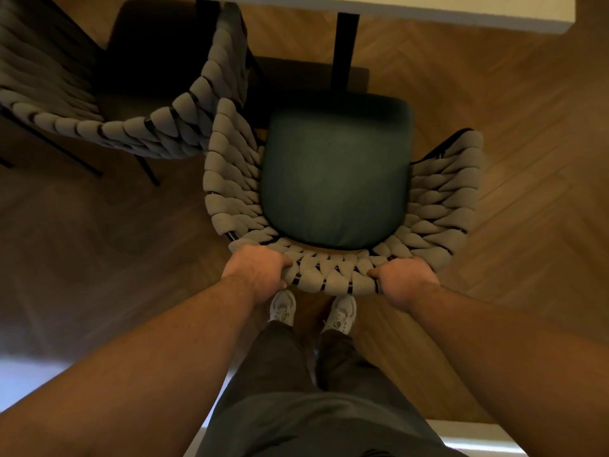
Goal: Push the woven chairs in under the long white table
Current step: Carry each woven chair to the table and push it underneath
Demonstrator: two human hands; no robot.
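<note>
On herringbone floor (514,103), left hand (255,270), right hand (405,280) gripping woven chair (441,196), white table (428,8) beyond

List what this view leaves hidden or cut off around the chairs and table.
Head view, all of these:
Legs of the held chair, hidden under its seat and weave.
Fingertips of the left hand and right hand, curled round the chair's back.
Much of the second chair, cut off by the left edge; its seat is lost in shadow.
Most of the table: only a strip shows at the top edge.
</note>
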